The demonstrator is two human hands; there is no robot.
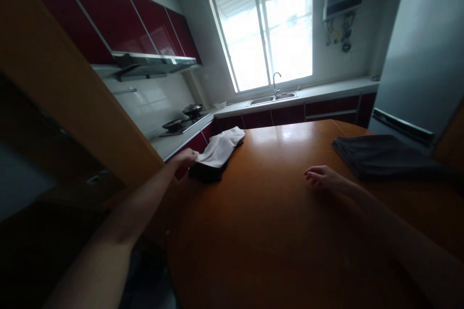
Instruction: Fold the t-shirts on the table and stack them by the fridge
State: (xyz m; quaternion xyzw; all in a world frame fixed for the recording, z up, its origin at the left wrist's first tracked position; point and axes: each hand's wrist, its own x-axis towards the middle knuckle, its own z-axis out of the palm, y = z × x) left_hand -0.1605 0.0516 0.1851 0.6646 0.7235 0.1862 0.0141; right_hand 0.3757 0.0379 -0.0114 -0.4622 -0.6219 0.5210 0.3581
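My left hand (187,157) is closed on the near-left corner of a white cloth garment (222,147) at the left edge of the table. Beneath the white cloth lies a black cloth (206,172), partly covered by it. My right hand (321,176) hovers over or rests on the wooden table (261,212), fingers loosely curled and apart, holding nothing. To its right lies a folded dark grey cloth (384,157).
Beyond the table runs a counter with a sink (271,99) below a window. A stove with a pan (193,110) stands at the left, under a range hood (155,67). A fridge (416,58) is at the right, and a wooden post (83,91) at the near left.
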